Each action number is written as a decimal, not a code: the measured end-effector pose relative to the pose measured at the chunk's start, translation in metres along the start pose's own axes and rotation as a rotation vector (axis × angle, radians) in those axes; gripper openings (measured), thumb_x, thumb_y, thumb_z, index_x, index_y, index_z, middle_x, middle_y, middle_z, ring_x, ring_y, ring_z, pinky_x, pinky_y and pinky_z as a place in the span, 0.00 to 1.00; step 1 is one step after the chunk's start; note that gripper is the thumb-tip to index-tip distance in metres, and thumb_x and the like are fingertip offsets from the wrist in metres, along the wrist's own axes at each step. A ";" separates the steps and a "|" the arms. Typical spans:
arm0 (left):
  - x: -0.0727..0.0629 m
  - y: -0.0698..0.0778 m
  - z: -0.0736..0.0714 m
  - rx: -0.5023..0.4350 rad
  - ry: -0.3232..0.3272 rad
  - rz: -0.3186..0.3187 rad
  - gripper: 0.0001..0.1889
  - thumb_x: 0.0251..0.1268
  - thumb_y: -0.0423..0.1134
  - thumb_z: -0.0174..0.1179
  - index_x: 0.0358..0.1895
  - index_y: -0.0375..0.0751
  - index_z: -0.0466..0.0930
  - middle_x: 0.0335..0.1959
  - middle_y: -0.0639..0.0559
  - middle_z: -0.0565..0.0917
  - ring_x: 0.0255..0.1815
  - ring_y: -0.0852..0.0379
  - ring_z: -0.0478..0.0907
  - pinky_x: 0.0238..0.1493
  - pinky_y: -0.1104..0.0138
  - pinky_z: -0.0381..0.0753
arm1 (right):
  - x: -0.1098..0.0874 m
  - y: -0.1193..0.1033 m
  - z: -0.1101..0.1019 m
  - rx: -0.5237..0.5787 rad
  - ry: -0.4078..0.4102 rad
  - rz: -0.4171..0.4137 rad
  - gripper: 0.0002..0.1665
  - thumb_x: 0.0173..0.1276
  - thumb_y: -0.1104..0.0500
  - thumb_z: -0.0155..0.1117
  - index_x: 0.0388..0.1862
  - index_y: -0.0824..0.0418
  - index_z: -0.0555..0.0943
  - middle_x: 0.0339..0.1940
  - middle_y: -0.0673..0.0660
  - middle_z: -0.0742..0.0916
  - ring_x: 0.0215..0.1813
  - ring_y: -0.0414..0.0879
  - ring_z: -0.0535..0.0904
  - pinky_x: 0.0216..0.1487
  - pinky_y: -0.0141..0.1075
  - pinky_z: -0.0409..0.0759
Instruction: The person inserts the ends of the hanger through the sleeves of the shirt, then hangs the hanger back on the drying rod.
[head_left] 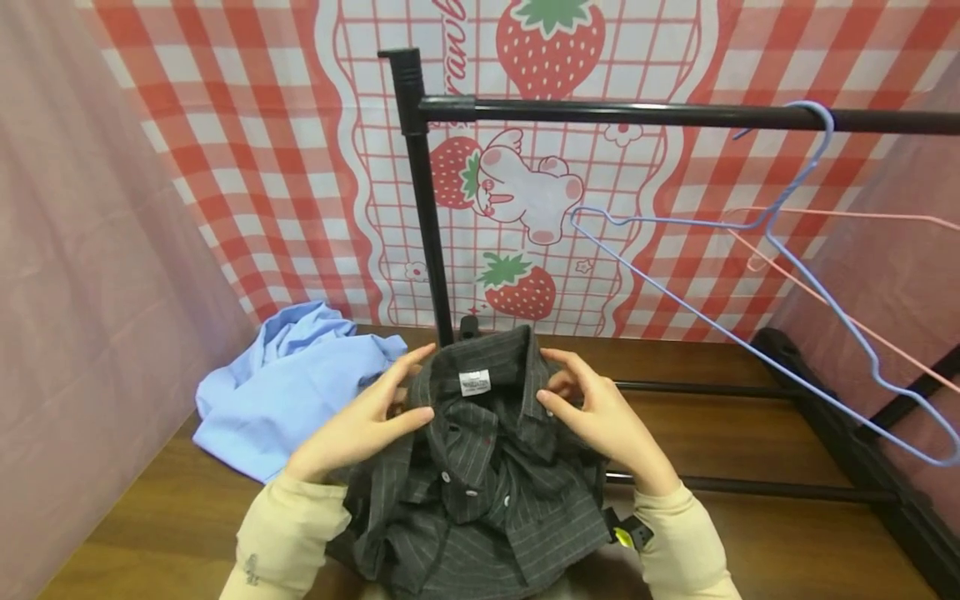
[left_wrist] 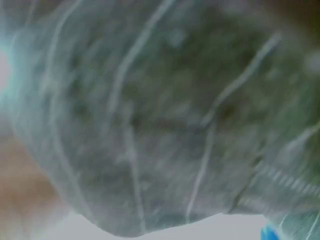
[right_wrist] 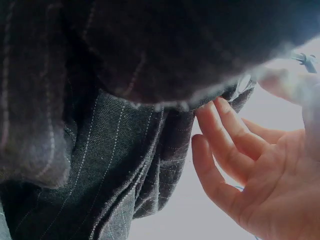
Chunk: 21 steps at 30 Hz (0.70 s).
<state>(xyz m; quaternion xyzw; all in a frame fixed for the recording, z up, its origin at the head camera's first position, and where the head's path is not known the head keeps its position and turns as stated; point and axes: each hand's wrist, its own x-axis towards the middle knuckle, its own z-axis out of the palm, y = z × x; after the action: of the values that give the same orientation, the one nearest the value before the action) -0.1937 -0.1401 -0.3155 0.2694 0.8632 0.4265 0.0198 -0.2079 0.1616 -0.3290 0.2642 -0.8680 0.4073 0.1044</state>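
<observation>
A dark grey pinstriped shirt (head_left: 480,533) with small white buttons is held up by its collar (head_left: 491,354), where a white label (head_left: 475,382) shows inside the neck. On the collar's left side, my left hand (head_left: 360,429) pinches the cloth between thumb and fingers. My right hand (head_left: 603,412) grips the opposite side, its thumb on the front of the collar. The right wrist view shows that hand's fingertips (right_wrist: 220,107) against the cloth's edge. Blurred striped fabric (left_wrist: 165,120) fills most of the left wrist view, which hides the left hand.
A crumpled light blue cloth (head_left: 292,383) lies on the wooden tabletop (head_left: 127,533) at left. Behind the shirt stands a black rack (head_left: 426,208); a blue hanger (head_left: 675,308) and a pink hanger (head_left: 847,215) are at its right. A strawberry-print checked cloth (head_left: 262,167) covers the back.
</observation>
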 end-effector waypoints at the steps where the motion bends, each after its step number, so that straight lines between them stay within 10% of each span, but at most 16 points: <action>1: -0.001 0.000 -0.001 0.012 -0.019 0.015 0.37 0.64 0.47 0.55 0.71 0.60 0.43 0.66 0.43 0.58 0.52 0.47 0.70 0.50 0.56 0.70 | 0.000 0.000 0.001 -0.001 0.000 -0.001 0.29 0.64 0.57 0.59 0.63 0.56 0.64 0.31 0.47 0.82 0.34 0.38 0.77 0.32 0.32 0.73; 5: -0.005 -0.001 -0.007 0.085 -0.065 0.087 0.41 0.60 0.43 0.58 0.71 0.56 0.42 0.65 0.48 0.60 0.45 0.55 0.68 0.48 0.61 0.70 | 0.000 0.001 0.002 -0.019 0.006 -0.002 0.31 0.63 0.56 0.60 0.64 0.58 0.63 0.32 0.49 0.82 0.36 0.42 0.78 0.34 0.35 0.74; 11: -0.004 -0.002 -0.007 0.150 -0.065 0.084 0.42 0.55 0.47 0.63 0.70 0.55 0.47 0.66 0.53 0.63 0.60 0.56 0.68 0.59 0.58 0.66 | 0.004 0.009 0.007 -0.155 0.007 0.027 0.40 0.60 0.49 0.63 0.67 0.60 0.59 0.58 0.60 0.72 0.61 0.54 0.65 0.56 0.52 0.67; 21: 0.005 0.001 0.010 0.121 -0.027 0.119 0.38 0.48 0.52 0.67 0.63 0.54 0.58 0.55 0.56 0.73 0.51 0.61 0.73 0.52 0.62 0.71 | 0.033 0.026 0.015 -0.055 -0.182 0.061 0.54 0.55 0.48 0.67 0.71 0.61 0.48 0.69 0.63 0.62 0.69 0.59 0.55 0.63 0.56 0.57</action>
<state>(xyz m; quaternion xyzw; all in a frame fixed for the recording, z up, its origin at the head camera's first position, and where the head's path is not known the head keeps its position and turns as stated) -0.1948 -0.1304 -0.3200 0.3269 0.8695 0.3701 -0.0101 -0.2487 0.1515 -0.3425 0.2706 -0.8923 0.3609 0.0199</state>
